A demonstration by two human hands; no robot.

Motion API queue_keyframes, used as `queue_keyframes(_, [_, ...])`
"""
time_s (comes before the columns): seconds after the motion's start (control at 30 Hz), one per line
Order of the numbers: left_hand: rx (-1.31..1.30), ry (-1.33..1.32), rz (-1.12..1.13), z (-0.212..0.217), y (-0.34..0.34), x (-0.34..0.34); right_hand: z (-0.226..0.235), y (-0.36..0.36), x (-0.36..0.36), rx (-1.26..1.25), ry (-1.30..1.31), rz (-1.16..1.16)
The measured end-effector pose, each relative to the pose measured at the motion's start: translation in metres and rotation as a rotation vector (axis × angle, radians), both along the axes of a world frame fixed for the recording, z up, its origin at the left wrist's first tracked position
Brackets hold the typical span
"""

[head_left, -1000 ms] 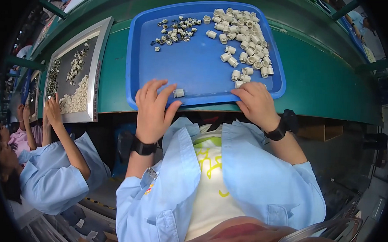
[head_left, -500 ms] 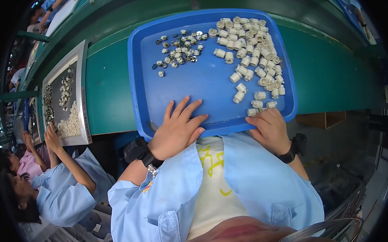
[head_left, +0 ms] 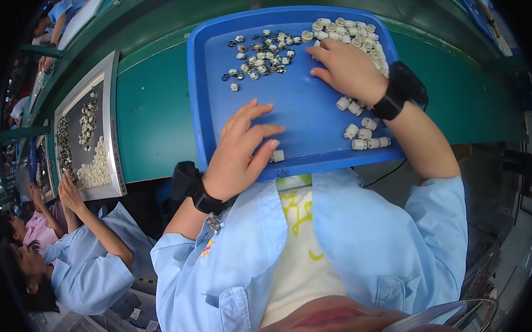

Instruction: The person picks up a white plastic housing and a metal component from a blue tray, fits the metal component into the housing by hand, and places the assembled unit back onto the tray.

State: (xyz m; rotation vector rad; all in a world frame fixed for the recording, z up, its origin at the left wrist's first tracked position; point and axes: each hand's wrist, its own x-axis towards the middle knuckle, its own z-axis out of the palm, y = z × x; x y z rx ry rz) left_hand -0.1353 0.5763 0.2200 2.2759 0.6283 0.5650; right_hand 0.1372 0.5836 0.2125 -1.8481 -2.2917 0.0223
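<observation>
White caps (head_left: 350,32) heaped, small dark-and-white parts (head_left: 260,63) apart, seemingly none fitted (lone cap (head_left: 278,156) beside left hand (head_left: 237,156), spread wide); right hand (head_left: 352,70) over caps, grip unclear.

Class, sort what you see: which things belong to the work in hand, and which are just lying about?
Seemingly in use:
blue tray
white cylinders, around the right hand
small white-and-metal pieces
loose cylinder beside the left hand

Seemingly apart:
silver-framed tray near a co-worker's hand
heaped parts inside it
</observation>
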Motion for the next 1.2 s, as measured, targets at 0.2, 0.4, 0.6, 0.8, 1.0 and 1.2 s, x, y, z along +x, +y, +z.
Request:
queue_keyframes(0.2, [-0.259, -0.068, 0.030, 0.003, 0.028, 0.002, 0.001, 0.006, 0.001, -0.171, 0.216, -0.056])
queue_keyframes(0.4, [-1.200, -0.464, 0.040, -0.002, 0.026, 0.026, 0.036, -0.033, -0.057, -0.246, 1.182, 0.133])
queue_keyframes(0.6, [-1.433, -0.562, 0.018, -0.011, 0.020, 0.034, 0.032, -0.031, -0.053, 0.094, 0.658, 0.427])
queue_keyframes(0.8, [-1.336, -0.720, 0.213, -0.009, 0.013, 0.041, 0.004, -0.011, -0.008, 0.064, 0.509, 0.018])
queue_keyframes(1.0, [-1.303, -0.763, 0.246, -0.008, 0.005, 0.045, -0.008, -0.017, 0.010, 0.132, 0.254, 0.026])
queue_keyframes(1.2, [-1.244, -0.720, 0.285, 0.001, -0.002, 0.050, 0.013, -0.033, 0.014, -0.152, 0.855, -0.111])
